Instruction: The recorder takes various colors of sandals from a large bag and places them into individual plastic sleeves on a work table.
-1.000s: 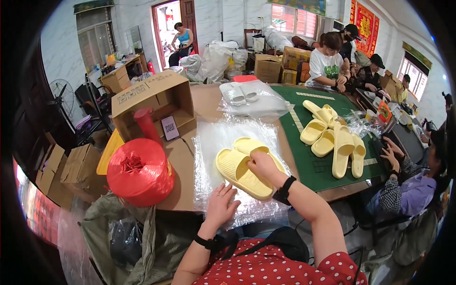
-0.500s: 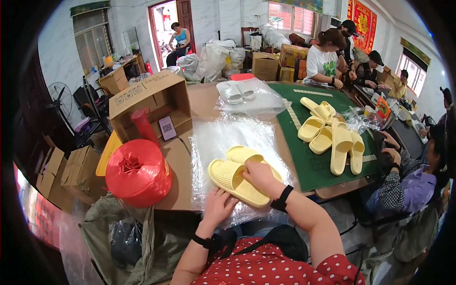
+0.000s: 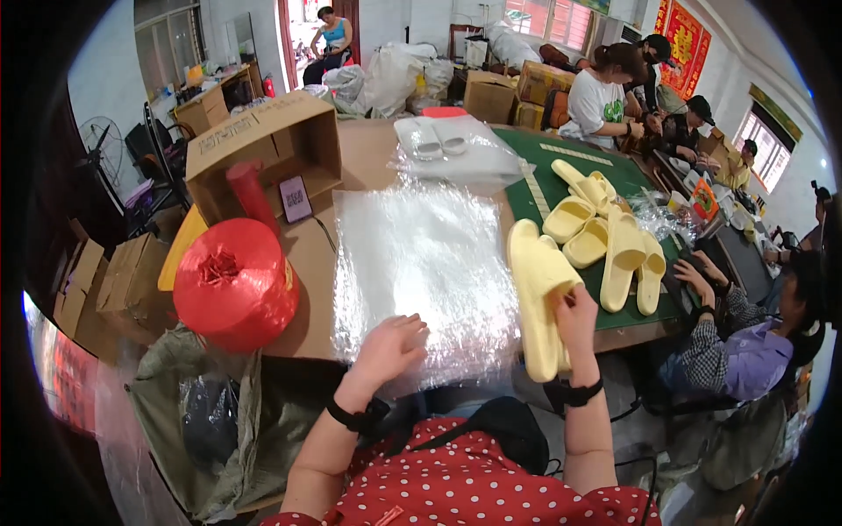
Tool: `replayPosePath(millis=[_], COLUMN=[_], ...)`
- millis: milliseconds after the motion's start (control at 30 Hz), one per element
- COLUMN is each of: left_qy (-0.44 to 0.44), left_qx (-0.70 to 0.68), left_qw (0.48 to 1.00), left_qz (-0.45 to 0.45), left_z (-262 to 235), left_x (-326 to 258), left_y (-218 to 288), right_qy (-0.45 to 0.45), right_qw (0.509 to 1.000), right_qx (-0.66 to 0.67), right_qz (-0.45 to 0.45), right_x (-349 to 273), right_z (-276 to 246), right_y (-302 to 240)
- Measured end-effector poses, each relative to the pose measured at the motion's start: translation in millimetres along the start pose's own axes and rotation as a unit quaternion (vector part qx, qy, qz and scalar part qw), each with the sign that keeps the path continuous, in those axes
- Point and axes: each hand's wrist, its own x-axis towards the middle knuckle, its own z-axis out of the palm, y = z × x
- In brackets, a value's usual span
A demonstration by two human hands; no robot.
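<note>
My right hand (image 3: 576, 323) grips a pale yellow slipper (image 3: 537, 294) at its strap opening, to the right of a stack of clear plastic bags (image 3: 421, 254). The slipper's toe points away from me; whether its mate is held behind it I cannot tell. My left hand (image 3: 390, 349) rests, fingers outstretched, on the near left part of the shiny bags. Beyond the right hand, several more yellow slippers (image 3: 625, 254) lie in a loose group on the green mat (image 3: 561, 162).
At the left stand a big red roll of plastic twine (image 3: 237, 289), an open cardboard box (image 3: 263, 149), a red cylinder (image 3: 253, 197) and a phone (image 3: 296, 199). Bagged white slippers (image 3: 438, 140) lie at the back. A co-worker in purple (image 3: 745, 351) sits at the right.
The yellow slippers have left the bag stack; my right hand has carried what it holds rightward to the mat's edge. My left hand has come off the slippers onto the bags.
</note>
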Motion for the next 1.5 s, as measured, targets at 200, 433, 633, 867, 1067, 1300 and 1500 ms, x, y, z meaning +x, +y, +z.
replayPosePath(millis=[200,433,633,867,1067,1300,1500], left_qy=[0.089,0.003,0.084,0.055,0.036,-0.058,-0.010], left_qx=[0.138,0.064,0.079,0.049,0.016,0.127,0.064], left_qw=[0.986,0.996,0.993,0.997,0.999,0.989,0.995], left_qz=[0.039,0.064,0.039,0.022,-0.006,0.054,0.078], left_z=[-25.1,-2.1,13.2,8.8,4.3,0.7,4.6], left_x=[9.1,0.6,3.2,10.0,14.7,-4.7,-10.8], left_y=[2.5,3.6,14.2,8.6,-6.3,27.3,11.1], right_qy=[-0.011,-0.011,-0.022,0.003,-0.038,-0.025,-0.011], right_qw=[0.977,0.971,0.973,0.963,0.963,0.966,0.967], right_qx=[0.204,0.233,0.220,0.261,0.262,0.254,0.251], right_qz=[0.065,0.058,0.066,0.059,0.043,0.038,0.034], right_x=[-45.3,-57.9,-58.7,-58.1,-62.3,-62.9,-64.0], right_z=[-51.2,-47.0,-45.4,-41.2,-37.7,-32.8,-32.8], right_y=[0.3,11.1,-2.2,3.5,-1.7,3.9,-0.3])
